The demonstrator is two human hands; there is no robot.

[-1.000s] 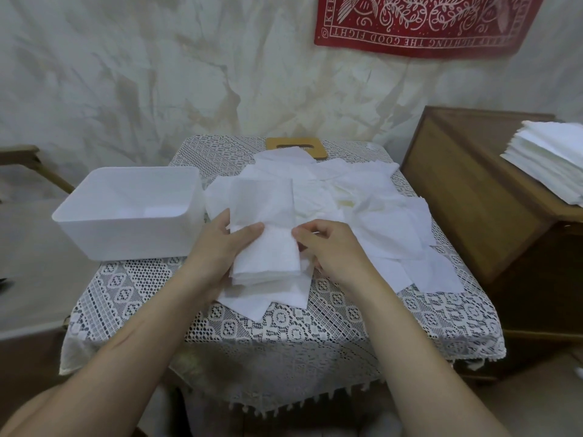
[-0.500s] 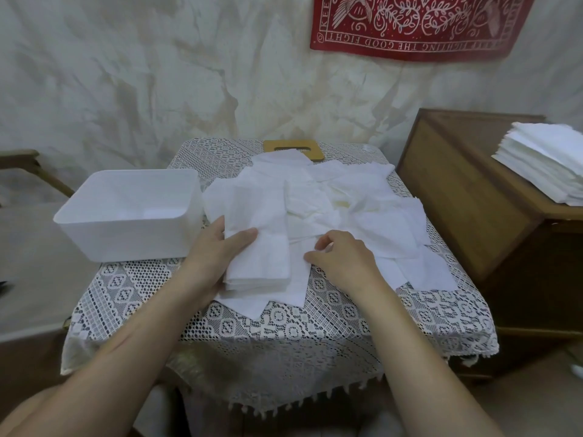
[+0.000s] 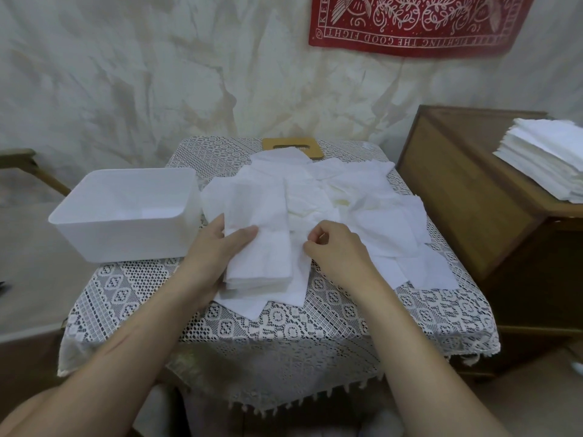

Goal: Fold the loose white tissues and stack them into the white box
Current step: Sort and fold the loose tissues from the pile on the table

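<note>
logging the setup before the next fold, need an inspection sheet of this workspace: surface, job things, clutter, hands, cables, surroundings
surface: small table under a white lace cloth
job's things: white box open at the table's left; folded stack near the front; loose tissues spread across the middle and right
clutter: wooden board at the far edge, partly under tissues
grippers: left hand holds the folded stack, thumb on top; right hand pinches one of the loose tissues
cables: nothing seen
surroundings: wooden cabinet at right bearing a tissue pile; red hanging on the wall
</note>
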